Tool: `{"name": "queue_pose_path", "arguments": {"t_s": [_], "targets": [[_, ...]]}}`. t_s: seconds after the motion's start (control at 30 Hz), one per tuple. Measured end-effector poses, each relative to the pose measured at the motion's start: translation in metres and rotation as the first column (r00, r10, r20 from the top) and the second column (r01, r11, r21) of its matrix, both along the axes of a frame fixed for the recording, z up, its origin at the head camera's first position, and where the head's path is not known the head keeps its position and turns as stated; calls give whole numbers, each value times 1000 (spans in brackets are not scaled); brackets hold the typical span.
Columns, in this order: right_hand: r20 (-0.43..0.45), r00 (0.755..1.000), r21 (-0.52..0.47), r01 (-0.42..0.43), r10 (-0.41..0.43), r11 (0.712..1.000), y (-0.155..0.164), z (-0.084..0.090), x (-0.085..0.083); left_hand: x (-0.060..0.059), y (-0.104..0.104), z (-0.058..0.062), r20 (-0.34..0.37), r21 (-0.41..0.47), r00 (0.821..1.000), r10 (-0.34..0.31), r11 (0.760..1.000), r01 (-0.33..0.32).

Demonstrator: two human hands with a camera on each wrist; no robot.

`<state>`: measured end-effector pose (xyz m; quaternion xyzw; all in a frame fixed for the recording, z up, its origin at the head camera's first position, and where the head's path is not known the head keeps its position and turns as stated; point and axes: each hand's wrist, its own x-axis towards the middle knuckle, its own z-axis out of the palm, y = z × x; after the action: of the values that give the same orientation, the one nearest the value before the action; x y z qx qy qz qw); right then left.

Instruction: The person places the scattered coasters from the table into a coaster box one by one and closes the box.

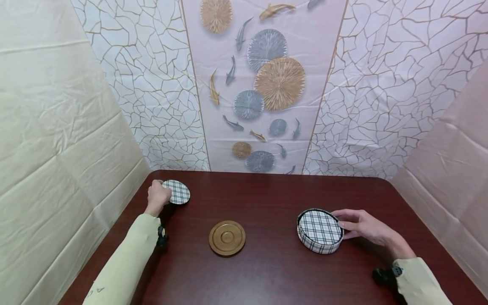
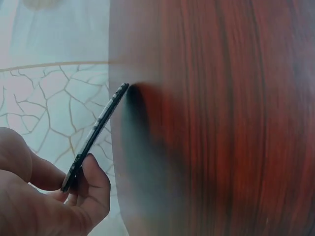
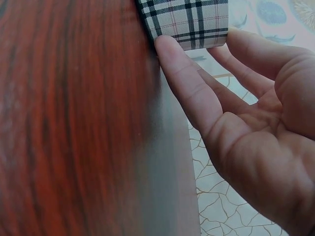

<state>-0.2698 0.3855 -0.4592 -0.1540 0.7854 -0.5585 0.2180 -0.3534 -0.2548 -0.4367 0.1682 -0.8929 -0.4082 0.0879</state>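
From the head view, the left hand (image 1: 158, 195) is pinching a plaid coaster (image 1: 176, 191) at the far left of the counter (image 1: 267, 271), while the right hand (image 1: 362, 228) is resting relaxed fingers against a round plaid box (image 1: 319, 231); a wooden disc (image 1: 227, 237) is lying between them. In the left wrist view, fingers (image 2: 96, 189) are gripping the coaster's edge, tilted off the surface. In the right wrist view, straight fingers (image 3: 184, 81) are touching the box wall.

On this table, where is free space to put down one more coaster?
Bare table lies between the wooden coaster and the plaid box, and along the far edge behind them. It is crowded by the left hand pinching a plaid coaster, and by the right hand at the box.
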Motion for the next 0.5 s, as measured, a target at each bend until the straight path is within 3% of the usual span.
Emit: {"name": "queue_pose_path", "arguments": {"t_s": [0.23, 0.5], "targets": [[-2, 1000, -11, -1, 1, 1000, -1, 2, 2, 2, 16, 1, -11, 169, 1000, -25, 985, 27], [10, 1000, -13, 8, -8, 1000, 0, 0, 1, 5, 38, 2, -20, 295, 999, -45, 954, 49]]}}
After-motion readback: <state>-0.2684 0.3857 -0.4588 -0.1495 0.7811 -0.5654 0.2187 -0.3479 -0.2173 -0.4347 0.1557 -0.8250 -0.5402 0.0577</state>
